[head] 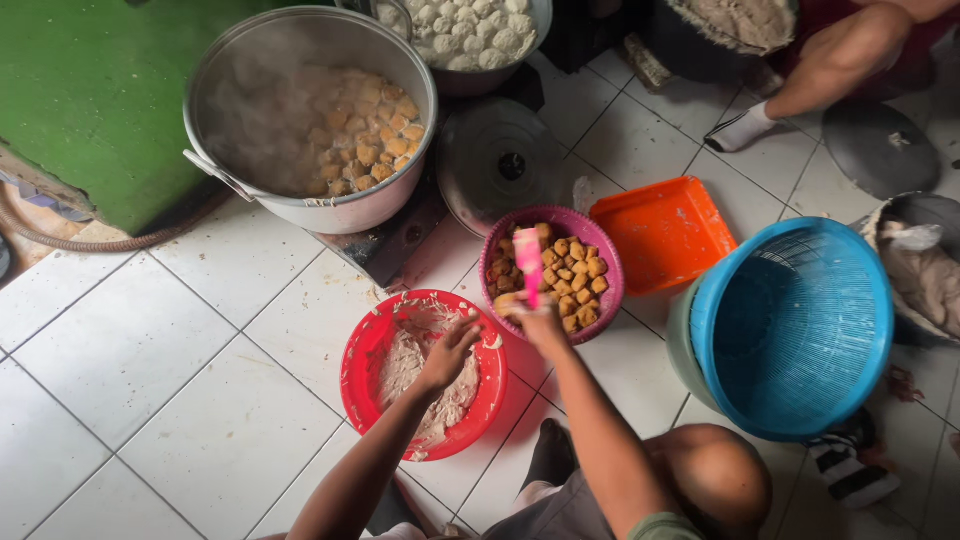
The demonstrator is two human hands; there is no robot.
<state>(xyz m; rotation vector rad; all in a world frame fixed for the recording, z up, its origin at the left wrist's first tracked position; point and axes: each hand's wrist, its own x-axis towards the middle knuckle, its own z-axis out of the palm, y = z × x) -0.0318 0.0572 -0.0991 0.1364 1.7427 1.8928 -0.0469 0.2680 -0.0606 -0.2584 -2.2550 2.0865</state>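
Plainly, the left hand (450, 352) presses open fingers into pale paste in the red bowl (362, 362) on the floor; the right hand (535, 318) grips a pink scraper (528, 262) over the purple basket (605, 262). Slippery paste could loosen that grip, and the steaming pot (300, 212) nearby risks scalding.

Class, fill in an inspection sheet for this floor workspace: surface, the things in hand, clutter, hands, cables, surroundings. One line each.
Surface: white tiled floor, with smears near the bowls.
Things in hand: red bowl of pale paste; purple basket of fried brown cubes; pink tool.
Clutter: orange tray, blue basket, round lid, steaming pot of cubes.
Hands: left hand in the paste; right hand grips the pink tool over the purple basket.
Cables: brown hose by the green surface.
Surroundings: another person's leg, bowl of white balls.
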